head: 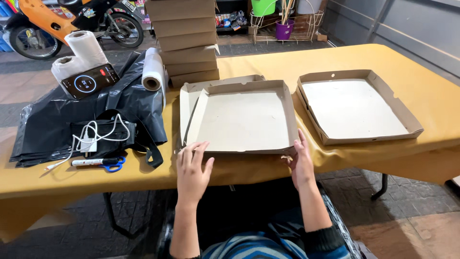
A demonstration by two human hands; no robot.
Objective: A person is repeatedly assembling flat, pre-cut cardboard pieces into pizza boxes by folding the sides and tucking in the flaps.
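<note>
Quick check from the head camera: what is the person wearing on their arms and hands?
Both hands are bare: no gloves, rings or watch visible on the left hand or right hand. The forearms are uncovered; a dark knit cuff is pushed up the right arm, joining a blue-and-grey striped sweater.

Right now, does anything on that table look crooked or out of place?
Yes: the cardboard box tray under the left hand and right hand lies skewed on another tray, whose left wall sticks out. The tray to the right sits alone.

I see a long table with a yellow cloth (268,57) across the middle. Dark stone floor (412,211) lies below. An orange motorbike (52,21) stands at upper left.
</note>
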